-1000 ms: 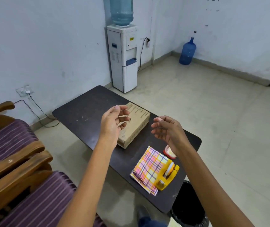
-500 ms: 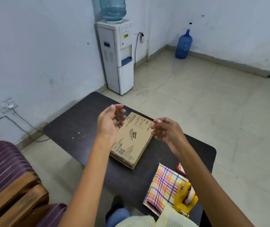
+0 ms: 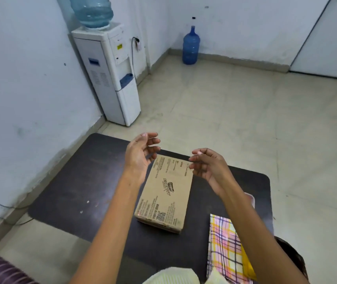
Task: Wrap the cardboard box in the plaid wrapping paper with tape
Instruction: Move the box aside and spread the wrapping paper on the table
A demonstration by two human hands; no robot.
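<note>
the cardboard box [image 3: 164, 193] lies mid-table [image 3: 77, 193]; the wrapping paper [image 3: 223, 251] lies right of it, nearer the person.
</note>
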